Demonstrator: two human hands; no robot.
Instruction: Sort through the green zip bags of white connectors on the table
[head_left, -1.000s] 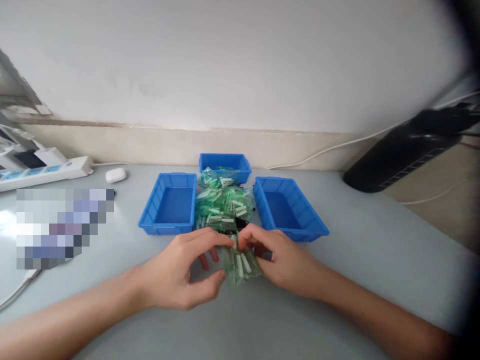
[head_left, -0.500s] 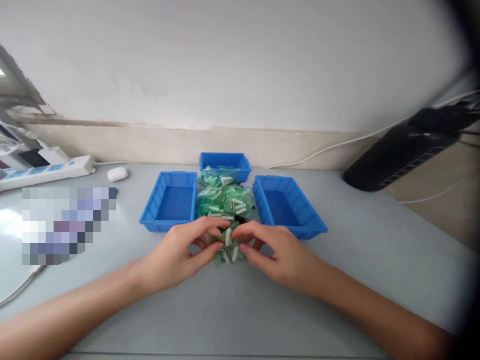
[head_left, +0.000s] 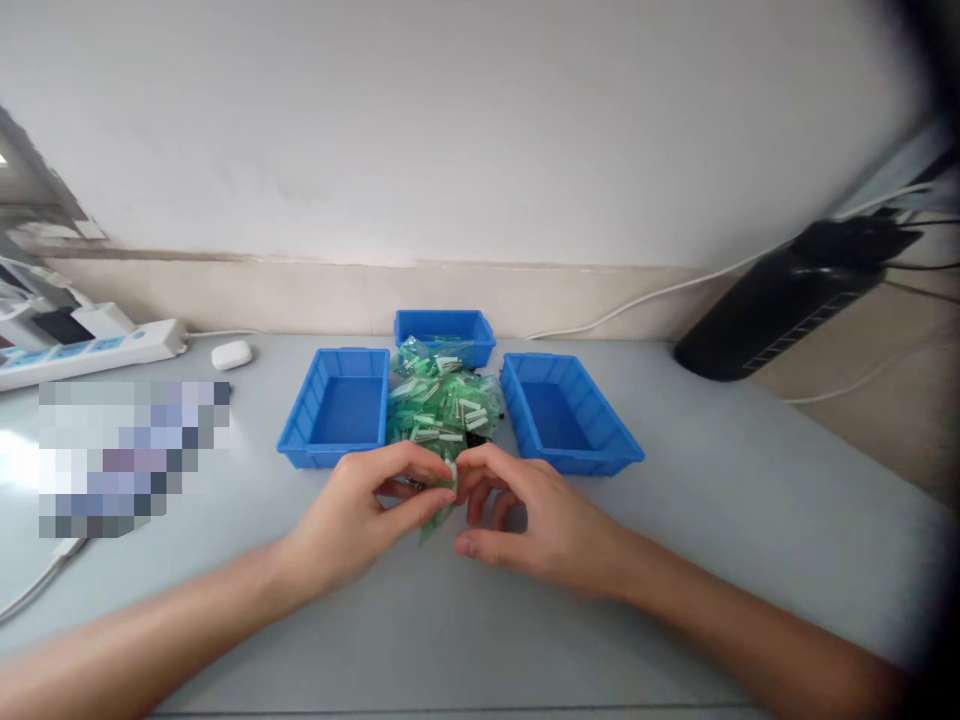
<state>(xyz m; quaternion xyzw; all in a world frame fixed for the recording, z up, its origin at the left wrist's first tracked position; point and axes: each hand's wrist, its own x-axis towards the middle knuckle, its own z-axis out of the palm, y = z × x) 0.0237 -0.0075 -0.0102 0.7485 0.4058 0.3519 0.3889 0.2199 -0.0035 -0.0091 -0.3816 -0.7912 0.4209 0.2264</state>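
Between thumb and fingers, my left hand (head_left: 352, 512) pinches a small green plastic bag (head_left: 437, 522); a white piece shows in it near the fingertips. My right hand (head_left: 555, 520) is beside the bag, its thumb spread well away from its curved fingers. The right index fingertip lies close to the bag's edge; whether it touches I cannot tell. Just beyond both hands is a pile of similar green bags (head_left: 420, 400), with white wall plugs and metal screws visible through the plastic.
Blue trays flank the pile, a left tray (head_left: 294, 450) and a right tray (head_left: 611, 465), with a back tray (head_left: 480, 350) behind it. A black bottle (head_left: 765, 310) stands far right. To the left are a power strip (head_left: 150, 342), a white case (head_left: 231, 355) and a blurred-out object (head_left: 135, 460).
My right thumb has come off the bag and moved down, opening that hand. The bag has turned more edge-on in my left hand. The view has shifted slightly.
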